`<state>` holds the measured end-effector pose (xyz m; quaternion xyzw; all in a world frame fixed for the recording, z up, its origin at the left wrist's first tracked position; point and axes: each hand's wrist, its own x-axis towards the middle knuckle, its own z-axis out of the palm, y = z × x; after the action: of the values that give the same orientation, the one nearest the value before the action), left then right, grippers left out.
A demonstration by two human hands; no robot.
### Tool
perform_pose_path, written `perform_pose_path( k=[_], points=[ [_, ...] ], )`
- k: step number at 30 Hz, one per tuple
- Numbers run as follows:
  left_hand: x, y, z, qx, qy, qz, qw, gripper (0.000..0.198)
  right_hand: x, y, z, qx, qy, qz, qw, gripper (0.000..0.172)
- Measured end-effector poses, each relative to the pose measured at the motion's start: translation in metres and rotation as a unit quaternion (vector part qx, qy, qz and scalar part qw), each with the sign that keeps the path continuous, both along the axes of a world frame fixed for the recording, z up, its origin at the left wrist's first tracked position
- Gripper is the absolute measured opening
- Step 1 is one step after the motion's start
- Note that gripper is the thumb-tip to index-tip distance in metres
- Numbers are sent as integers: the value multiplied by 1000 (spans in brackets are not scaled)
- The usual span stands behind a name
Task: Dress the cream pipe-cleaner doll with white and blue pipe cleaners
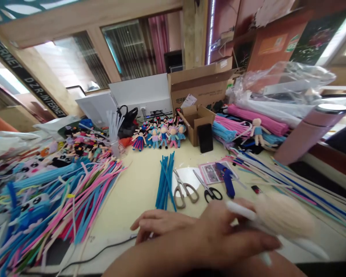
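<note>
My left arm reaches across from the lower left, over my right arm. My left hand point(219, 227) is closed on a rounded cream pipe-cleaner bundle point(285, 217) with white stems sticking out, blurred by motion. Lower and to the left, my right hand point(161, 223) rests near the table top with its fingers stretched leftward, and I see nothing held in it; its palm is hidden. Beyond the hands lie teal pipe cleaners point(165, 182), grey-handled scissors point(185, 190), black-handled scissors point(209, 188) and a blue glue gun point(227, 180).
Loose coloured pipe cleaners point(83, 192) cover the left side, more strips point(300, 184) the right. Several finished dolls point(163, 136) stand at the back beside a cardboard box point(193, 123) and a black phone point(205, 137). A pink bottle point(308, 134) stands right; a black cable point(103, 250) runs in front.
</note>
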<state>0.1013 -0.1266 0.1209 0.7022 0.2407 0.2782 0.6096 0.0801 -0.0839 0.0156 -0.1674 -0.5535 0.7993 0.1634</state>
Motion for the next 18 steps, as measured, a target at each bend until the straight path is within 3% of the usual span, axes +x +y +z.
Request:
perform_pose_path(
  k=[3,7,12,15,18],
  points=[
    [21,-11,-7,13,13,-104,994,38,-14,-5,-7,-11,-69,6,998,28],
    [28,-16,-20,16,10,-170,985,42,-22,-6,-24,-3,-146,-22,989,38],
    [17,-21,-12,9,10,-161,987,47,-31,-9,-40,-35,-165,-44,985,51],
    [14,-29,-2,31,31,-158,986,47,-36,-16,-37,-45,-149,-23,988,42],
    [15,-35,-2,89,62,-190,976,45,-33,-26,-28,-52,-128,-8,990,36]
  ],
)
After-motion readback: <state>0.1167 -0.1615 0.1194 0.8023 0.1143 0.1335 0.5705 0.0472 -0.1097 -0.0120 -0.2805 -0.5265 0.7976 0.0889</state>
